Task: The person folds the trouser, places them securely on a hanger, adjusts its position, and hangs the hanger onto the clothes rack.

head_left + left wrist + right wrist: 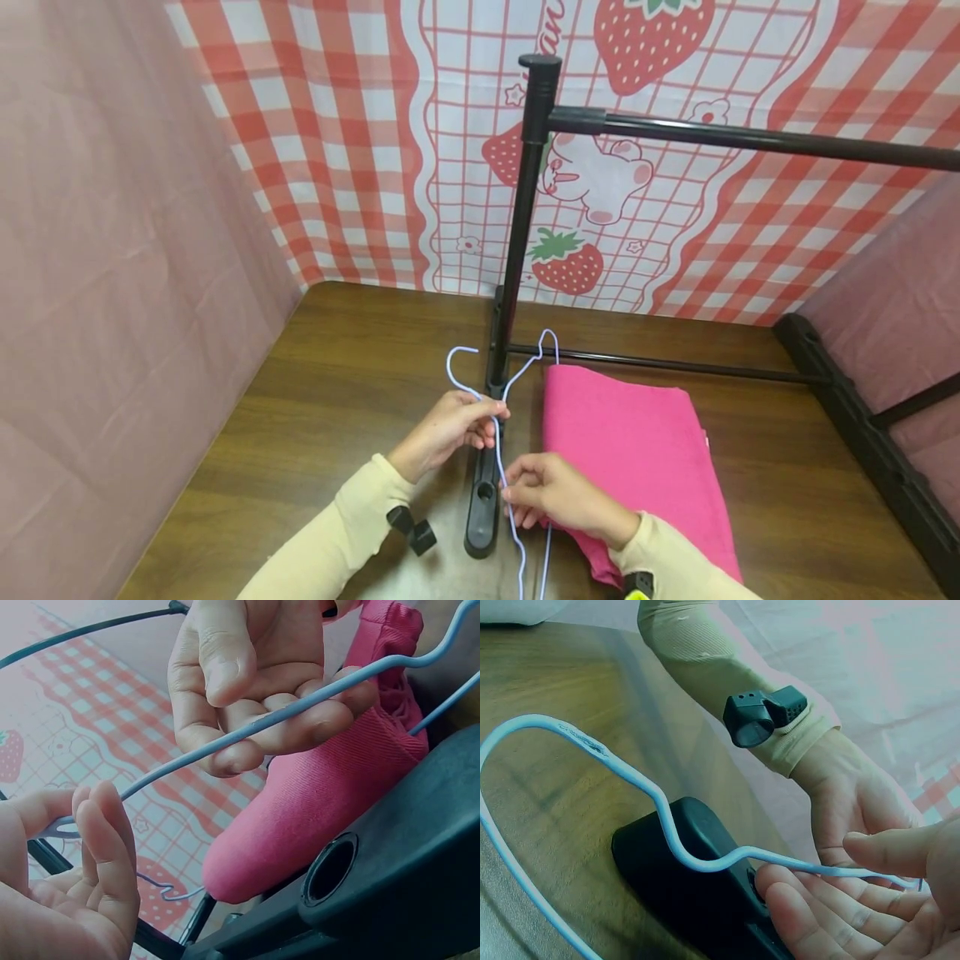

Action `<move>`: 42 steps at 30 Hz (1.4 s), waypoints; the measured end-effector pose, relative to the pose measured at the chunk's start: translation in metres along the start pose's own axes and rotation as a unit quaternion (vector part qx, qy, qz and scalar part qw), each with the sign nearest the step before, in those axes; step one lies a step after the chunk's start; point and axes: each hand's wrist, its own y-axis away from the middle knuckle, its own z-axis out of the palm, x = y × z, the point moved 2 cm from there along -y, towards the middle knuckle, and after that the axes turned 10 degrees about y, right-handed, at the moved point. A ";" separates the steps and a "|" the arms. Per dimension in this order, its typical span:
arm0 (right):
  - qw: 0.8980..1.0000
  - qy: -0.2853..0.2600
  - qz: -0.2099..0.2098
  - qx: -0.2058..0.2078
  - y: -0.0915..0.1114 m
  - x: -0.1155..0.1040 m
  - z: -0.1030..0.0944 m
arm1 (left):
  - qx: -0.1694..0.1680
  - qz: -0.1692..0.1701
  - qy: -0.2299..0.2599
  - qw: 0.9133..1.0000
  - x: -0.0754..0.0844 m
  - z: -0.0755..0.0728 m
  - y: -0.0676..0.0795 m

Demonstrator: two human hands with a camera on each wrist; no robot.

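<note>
A thin lavender wire hanger (496,454) stands tilted between the hands, its hook to the left. Close to the hook, my left hand (453,425) pinches the wire between thumb and fingers. Lower along the same side, my right hand (555,492) touches the wire. In the left wrist view the wire lies across the right hand's loosely bent fingers (315,724), with the thumb apart from it. A folded pink cloth (630,450) is at the right, and the hanger's far side passes into its fold. How the cloth sits on the bar inside is hidden.
A black clothes rack stands over the table, with an upright post (519,250), a top rail (750,140) and a low bar (675,364). Its near foot (482,521) lies under the hands, its other foot (862,425) at right. A checked strawberry curtain (352,167) hangs behind.
</note>
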 end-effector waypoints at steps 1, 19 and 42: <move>1.000 -0.005 0.002 0.001 0.000 0.000 0.001 | -0.002 0.001 -0.003 1.000 0.000 0.000 0.000; 0.998 0.027 -0.045 0.021 0.006 -0.007 0.004 | -0.089 -0.029 0.005 0.996 -0.003 -0.001 -0.004; 0.996 0.042 -0.071 0.037 0.006 -0.014 0.004 | -0.089 -0.031 0.135 0.986 0.003 0.018 -0.028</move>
